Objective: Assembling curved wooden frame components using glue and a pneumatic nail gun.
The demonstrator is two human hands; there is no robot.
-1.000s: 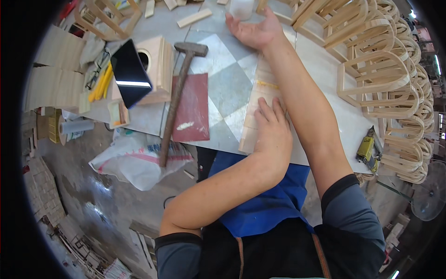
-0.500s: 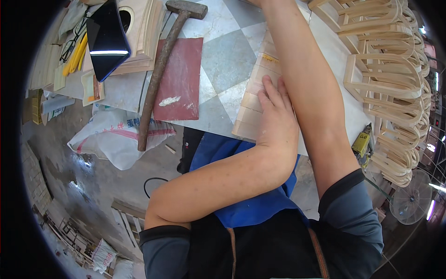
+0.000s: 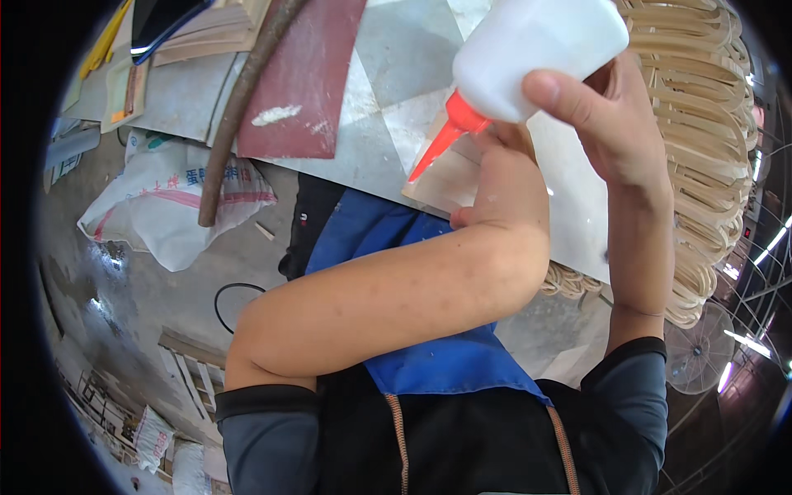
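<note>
A white squeeze bottle [image 3: 536,58] with a pointed red nozzle [image 3: 450,132] hangs tilted over the table, its tip pointing down and to the left. My right hand [image 3: 615,124] is closed around the bottle, thumb on the near side. Below it, pale wooden pieces [image 3: 441,181] lie at the table's front edge, partly covered by the bottle and my left arm. My left hand [image 3: 511,177] rests on this wood with the thumb apart; the bottle hides most of its other fingers.
Many bent-wood frames [image 3: 701,165] are stacked along the right. A dark red sheet [image 3: 301,82] lies on the table, with a hammer handle [image 3: 239,115] along its left side. A phone-like dark object [image 3: 161,25] and wooden boards [image 3: 210,33] are at far left. A white sack [image 3: 181,214] sits on the floor.
My right hand has come back from the far side of the table, bringing the white bottle into view above the wood. The whole view has shifted, so the hammer head is out of sight.
</note>
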